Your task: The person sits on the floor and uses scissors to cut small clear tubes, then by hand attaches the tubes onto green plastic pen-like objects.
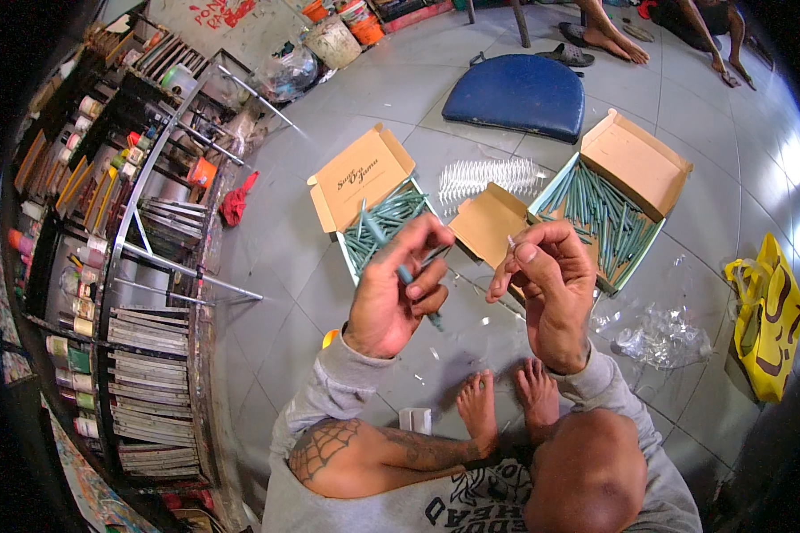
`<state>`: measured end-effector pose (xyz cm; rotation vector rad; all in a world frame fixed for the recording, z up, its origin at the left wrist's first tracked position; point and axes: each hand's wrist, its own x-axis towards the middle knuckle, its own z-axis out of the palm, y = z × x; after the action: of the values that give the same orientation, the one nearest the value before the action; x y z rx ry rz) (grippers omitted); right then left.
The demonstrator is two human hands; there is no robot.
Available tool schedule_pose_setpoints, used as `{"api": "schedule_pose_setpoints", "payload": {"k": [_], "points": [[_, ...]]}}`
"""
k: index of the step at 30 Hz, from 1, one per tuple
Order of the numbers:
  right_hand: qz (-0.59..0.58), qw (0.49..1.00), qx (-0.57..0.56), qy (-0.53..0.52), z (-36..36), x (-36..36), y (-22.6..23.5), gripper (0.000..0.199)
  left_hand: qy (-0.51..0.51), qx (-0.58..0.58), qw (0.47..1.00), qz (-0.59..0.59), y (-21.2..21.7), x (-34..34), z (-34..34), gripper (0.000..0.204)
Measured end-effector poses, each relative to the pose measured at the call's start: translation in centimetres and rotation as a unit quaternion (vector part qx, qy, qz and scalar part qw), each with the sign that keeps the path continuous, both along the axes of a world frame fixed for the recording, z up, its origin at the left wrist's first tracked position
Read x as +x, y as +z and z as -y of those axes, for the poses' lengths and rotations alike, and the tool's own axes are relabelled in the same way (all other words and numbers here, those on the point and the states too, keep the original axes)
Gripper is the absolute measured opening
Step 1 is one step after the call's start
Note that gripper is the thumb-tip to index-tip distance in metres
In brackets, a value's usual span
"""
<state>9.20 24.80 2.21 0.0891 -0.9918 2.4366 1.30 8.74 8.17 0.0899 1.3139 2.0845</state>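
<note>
My left hand (391,298) is closed around a few slim green pen-like sticks (406,274), which poke out above and below the fingers. My right hand (556,293) pinches a small pale, clear-looking piece (511,241) between thumb and fingertips; its exact kind is too small to tell. Behind my left hand, an open cardboard box (364,173) holds many such green sticks. A second open box (636,164), beyond my right hand, is filled with more of them. Between the boxes lies a row of small clear plastic pieces (489,180) on the floor.
A blue padded seat (516,93) rests on the tiled floor beyond the boxes. Crumpled clear plastic (663,338) and a yellow bag (767,320) lie at right. A crowded shelf rack (151,382) stands at left. Another person's feet (615,40) show at the far edge.
</note>
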Motion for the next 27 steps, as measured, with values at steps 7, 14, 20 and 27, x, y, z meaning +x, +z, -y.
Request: {"api": "schedule_pose_setpoints", "payload": {"k": [7, 14, 20, 27], "points": [[0.042, 0.993, 0.091, -0.066, -0.6, 0.3, 0.5, 0.039, -0.045, -0.039, 0.998, -0.030, -2.3, 0.1, 0.3, 0.032], [0.085, 0.980, 0.172, 0.042, 2.0, 0.4, 0.3, 0.065, 0.071, -0.072, 0.969, -0.225, -2.5, -0.6, 1.5, 0.023], [0.035, 0.952, 0.302, -0.029, 3.4, -0.8, -1.0, 0.072, 0.097, -0.017, 0.981, -0.166, -2.5, -0.5, 2.5, 0.022], [0.052, 0.961, 0.270, -0.013, 3.8, -0.7, -0.8, 0.066, 0.059, 0.072, 0.992, -0.087, -2.6, -0.1, 3.0, 0.028]]}}
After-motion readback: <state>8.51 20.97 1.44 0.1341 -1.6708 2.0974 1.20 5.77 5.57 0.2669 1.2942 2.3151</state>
